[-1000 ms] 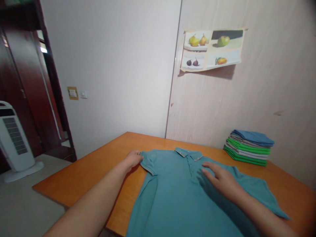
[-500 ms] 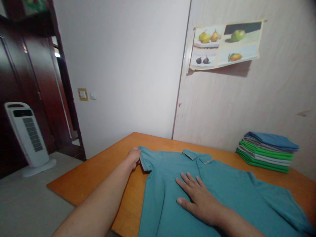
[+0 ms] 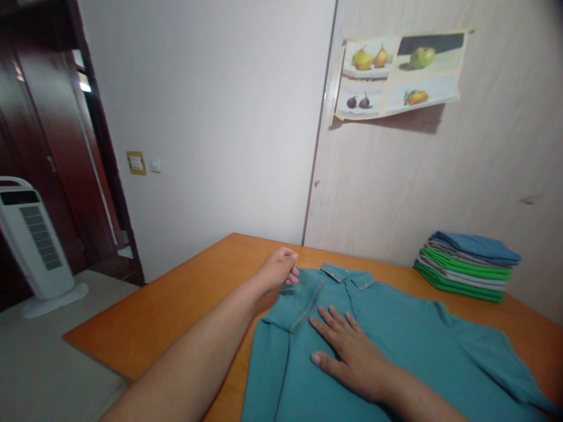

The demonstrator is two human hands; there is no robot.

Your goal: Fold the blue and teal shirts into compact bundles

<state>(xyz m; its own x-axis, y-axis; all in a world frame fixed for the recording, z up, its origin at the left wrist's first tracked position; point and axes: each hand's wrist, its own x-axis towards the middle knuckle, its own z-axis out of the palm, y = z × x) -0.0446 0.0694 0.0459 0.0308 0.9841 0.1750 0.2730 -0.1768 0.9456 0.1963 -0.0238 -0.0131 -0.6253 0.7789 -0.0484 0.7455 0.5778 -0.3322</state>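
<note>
In the head view, a teal polo shirt [image 3: 396, 340] lies spread on an orange-brown table [image 3: 189, 299], under and around the fingers. The right hand [image 3: 347, 351] rests palm down on its chest, fingers spread and grasping nothing. The left hand [image 3: 281, 268], fingers curled, is at the shoulder beyond the right fingertips; whether it pinches cloth cannot be told. Between the two hands, one sleeve [image 3: 299, 305] lies turned inward, slightly blurred.

The shirt should handle as light, soft and limp, not fragile, though loose cloth may slide or wrinkle; the sleeve hem and shoulder seam look the best holds. The buttoned collar [image 3: 365, 280], just past the right fingertips, is probably stiffer.

Counted: one shirt, two hands, one folded pile [image 3: 466, 266] far to the right of the fingers (blue, grey and green; its layers blur together), and one fruit poster [image 3: 402, 73] with four pictures above.
</note>
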